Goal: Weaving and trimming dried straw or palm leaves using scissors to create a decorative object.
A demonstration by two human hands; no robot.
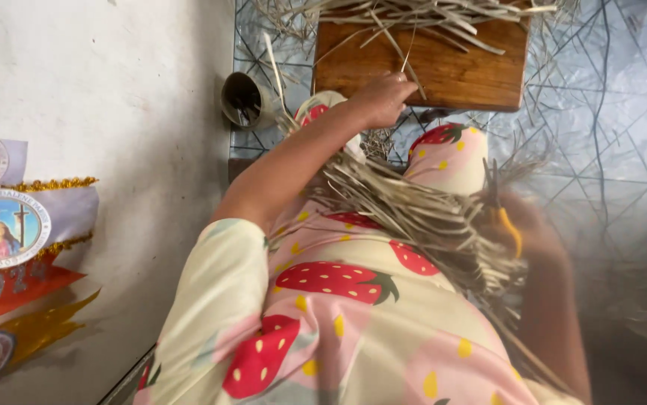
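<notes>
My left hand [383, 97] reaches forward to the near edge of a brown wooden board [451, 71], its fingers pinched on a thin dry straw strip [407, 56]. More loose straw strips [413, 15] lie heaped on the far part of the board. A bundle of pale straw strips [421, 221] lies across my lap, over strawberry-print cloth [338, 300]. My right hand [533, 236], blurred, closes on the right end of that bundle, and a curved yellow thing [511, 229] shows at it.
A dark round cup [244, 101] stands on the floor left of the board. The floor has grey patterned tiles [608, 112] with stray straw on them. A white wall [113, 90] at left carries round framed pictures [4, 229] and a gold-trimmed banner.
</notes>
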